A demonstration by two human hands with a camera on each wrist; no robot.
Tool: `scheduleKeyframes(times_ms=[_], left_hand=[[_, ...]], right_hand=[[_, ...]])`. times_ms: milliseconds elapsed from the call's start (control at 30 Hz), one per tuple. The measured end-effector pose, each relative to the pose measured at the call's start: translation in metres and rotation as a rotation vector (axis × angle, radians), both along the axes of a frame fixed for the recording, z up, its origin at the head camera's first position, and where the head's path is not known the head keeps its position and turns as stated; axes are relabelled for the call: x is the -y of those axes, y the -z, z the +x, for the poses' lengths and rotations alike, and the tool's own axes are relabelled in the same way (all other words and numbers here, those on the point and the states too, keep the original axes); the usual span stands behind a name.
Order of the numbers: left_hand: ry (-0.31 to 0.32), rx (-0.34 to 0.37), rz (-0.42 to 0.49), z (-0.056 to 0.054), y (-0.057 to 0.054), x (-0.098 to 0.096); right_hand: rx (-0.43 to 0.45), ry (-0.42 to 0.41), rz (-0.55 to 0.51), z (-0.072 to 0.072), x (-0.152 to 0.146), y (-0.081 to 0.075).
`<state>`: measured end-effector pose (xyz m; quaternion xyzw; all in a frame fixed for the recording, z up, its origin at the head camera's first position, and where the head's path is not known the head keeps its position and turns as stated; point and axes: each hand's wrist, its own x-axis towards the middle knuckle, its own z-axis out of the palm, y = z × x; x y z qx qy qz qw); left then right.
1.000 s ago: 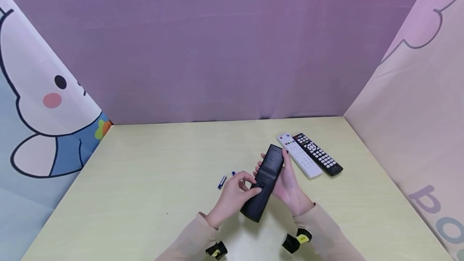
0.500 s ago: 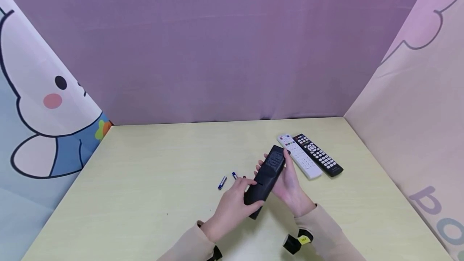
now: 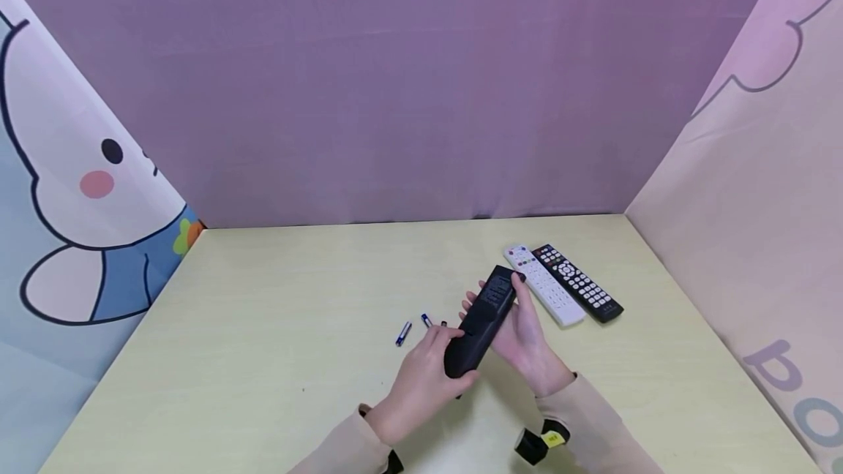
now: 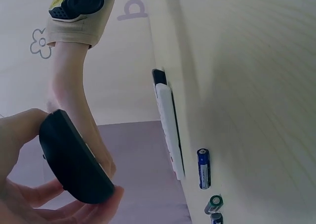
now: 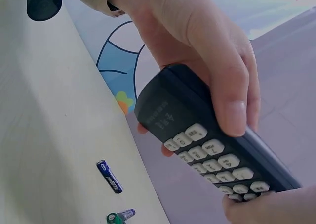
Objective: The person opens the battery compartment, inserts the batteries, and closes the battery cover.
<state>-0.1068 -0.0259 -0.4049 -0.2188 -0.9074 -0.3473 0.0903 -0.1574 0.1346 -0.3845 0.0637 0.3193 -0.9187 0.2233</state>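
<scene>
A black remote control (image 3: pixel 484 320) is raised over the table, its button side facing down and its back facing up. My right hand (image 3: pixel 523 339) holds its upper part, thumb along one edge and fingers underneath. Around the lower end, my left hand (image 3: pixel 428 371) grips it with the thumb on one side and fingertips on the other. White buttons (image 5: pixel 213 147) on its underside show in the right wrist view. In the left wrist view its rounded end (image 4: pixel 74 159) points at the camera. Beyond the left hand, small batteries (image 3: pixel 404 333) lie on the table.
A white remote control (image 3: pixel 545 285) and another black remote control (image 3: pixel 578 282) lie side by side at the right of the light wooden table (image 3: pixel 283 291). A purple cloth wall (image 3: pixel 395 93) closes off the back; printed panels stand at both sides.
My left hand has slid from the middle of the remote control's back to its lower end, its thumb now at the edge. The remote control has shifted slightly; the right hand barely moves.
</scene>
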Motion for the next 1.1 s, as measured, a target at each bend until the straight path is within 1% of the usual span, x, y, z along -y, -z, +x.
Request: scheduleKeyframes(times_ms=[100,233,300,367,433,533,600,700,833,967,1100], left_hand=[[-0.008,0.046,0.063,0.001,0.000,0.000],[-0.010,0.158,0.185,0.001,-0.002,0.003],[-0.005,0.219,0.252,0.000,-0.002,0.004],[0.007,0.261,0.314,-0.001,-0.002,0.005],[0.019,0.294,0.365,-0.002,-0.002,0.006],[0.033,0.327,0.414,-0.002,-0.002,0.007],[0.036,0.341,0.429,-0.002,-0.001,0.007],[0.035,0.352,0.438,-0.002,0.000,0.008],[0.052,0.332,0.435,-0.004,0.002,0.011],[0.085,0.306,0.410,-0.006,0.004,0.016],[0.093,0.289,0.349,-0.007,0.006,0.024]], right_hand=[[-0.033,-0.027,0.013,0.001,-0.001,0.000],[-0.066,-0.066,0.026,0.001,-0.002,0.002],[-0.096,-0.087,0.050,0.002,-0.002,0.004],[-0.140,-0.103,0.086,0.003,-0.002,0.006],[-0.185,-0.103,0.144,0.004,-0.001,0.007],[-0.219,-0.075,0.235,0.006,-0.001,0.008],[-0.231,-0.049,0.298,0.007,-0.001,0.007],[-0.253,-0.014,0.362,0.007,-0.001,0.005],[-0.289,0.001,0.423,0.003,-0.002,0.004],[-0.315,0.002,0.502,-0.008,-0.008,0.003],[-0.322,0.013,0.610,-0.023,-0.015,0.001]])
